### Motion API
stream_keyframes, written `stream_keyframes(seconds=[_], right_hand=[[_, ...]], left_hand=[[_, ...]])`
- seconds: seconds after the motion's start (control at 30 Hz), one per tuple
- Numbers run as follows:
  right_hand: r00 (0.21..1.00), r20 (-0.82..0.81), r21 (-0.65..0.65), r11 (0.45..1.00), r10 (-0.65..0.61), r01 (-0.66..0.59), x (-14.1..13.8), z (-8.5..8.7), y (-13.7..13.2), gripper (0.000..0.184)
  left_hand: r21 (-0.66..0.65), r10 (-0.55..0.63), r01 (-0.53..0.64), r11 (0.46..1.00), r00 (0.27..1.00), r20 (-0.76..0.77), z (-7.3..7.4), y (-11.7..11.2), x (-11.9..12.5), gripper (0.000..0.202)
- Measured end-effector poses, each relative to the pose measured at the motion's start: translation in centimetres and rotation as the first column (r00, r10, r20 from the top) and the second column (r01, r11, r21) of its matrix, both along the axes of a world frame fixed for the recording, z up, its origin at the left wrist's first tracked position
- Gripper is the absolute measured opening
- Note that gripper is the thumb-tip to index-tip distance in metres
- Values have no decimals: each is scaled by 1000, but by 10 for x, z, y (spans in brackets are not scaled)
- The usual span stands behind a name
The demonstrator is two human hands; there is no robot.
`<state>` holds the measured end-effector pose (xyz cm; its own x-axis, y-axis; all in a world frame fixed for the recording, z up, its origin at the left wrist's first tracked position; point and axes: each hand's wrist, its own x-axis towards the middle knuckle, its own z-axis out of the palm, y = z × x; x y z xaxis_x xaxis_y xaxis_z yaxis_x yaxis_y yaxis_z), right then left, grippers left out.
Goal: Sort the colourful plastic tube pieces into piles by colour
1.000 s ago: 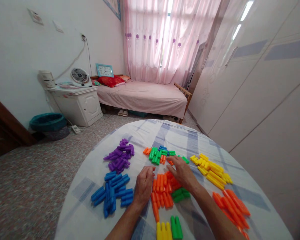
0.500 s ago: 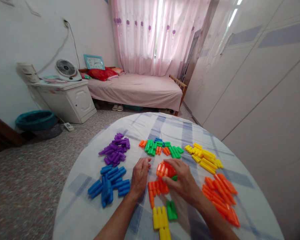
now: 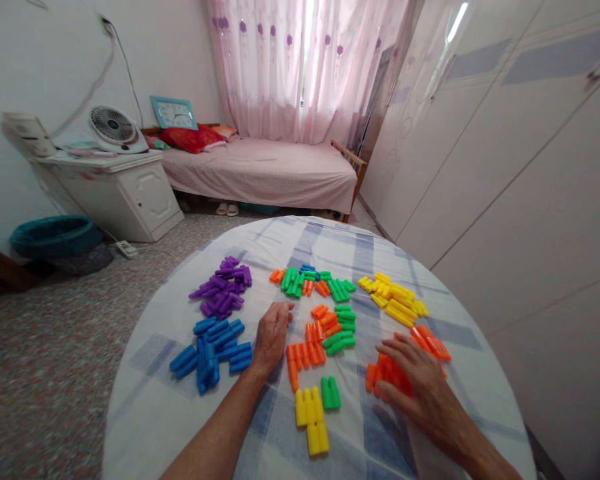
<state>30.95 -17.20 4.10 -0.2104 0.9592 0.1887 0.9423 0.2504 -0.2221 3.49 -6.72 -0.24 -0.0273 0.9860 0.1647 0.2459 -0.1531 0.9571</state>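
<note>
My left hand (image 3: 271, 335) rests flat on the checked tablecloth (image 3: 150, 400), fingers loosely stretched, between the blue blocks (image 3: 211, 348) and a mixed orange and green cluster (image 3: 325, 333). My right hand (image 3: 416, 385) lies spread over the pile of orange blocks (image 3: 387, 372) at the right, fingers extended on top of them. Purple blocks (image 3: 221, 291) lie at the far left, yellow blocks (image 3: 394, 301) at the far right. Near the front edge sit yellow blocks (image 3: 311, 417) and a green block (image 3: 330, 393).
A far cluster of green, orange and blue blocks (image 3: 310, 283) lies mid-table. Behind the round table are a pink bed (image 3: 265, 175), a white cabinet (image 3: 115, 193) with a fan (image 3: 113, 127), a teal basin (image 3: 53, 235) and white wardrobe doors (image 3: 505, 147).
My right hand has carried orange blocks from the middle cluster over to the orange pile at the right. The left hand stayed put. The view has shifted a little.
</note>
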Motion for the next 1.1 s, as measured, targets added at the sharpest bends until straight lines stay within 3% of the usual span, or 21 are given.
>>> stream_keyframes(seconds=[0.17,0.3,0.53,0.63,0.77,0.97,1.1], right_hand=[[991,-132,35,999,8,-4,-50,11,32,37],[998,-63,30,1000,-2,4,-87,6,61,31],[998,-1,50,997,-57,57,-111,-6,75,29],[993,-89,61,994,-81,86,-103,-3,69,28],[968,-214,61,987,-133,149,-68,7,53,28],[961,-55,75,958,-272,276,-1,9,29,33],[970,8,37,970,-242,241,13,1,24,33]], left_hand=[[-5,7,-7,1000,1000,-2,0,1,-1,44],[-5,-1,1,1000,1000,-26,-1,1,-1,46],[6,-14,14,1000,999,-35,-2,2,-2,45],[14,-9,9,1000,1000,-27,-2,2,-2,45],[22,-6,7,1000,1000,-25,-2,1,-1,45],[23,0,1,1000,1000,-29,-1,1,-1,43],[18,0,1,1000,999,-36,1,1,-1,45]])
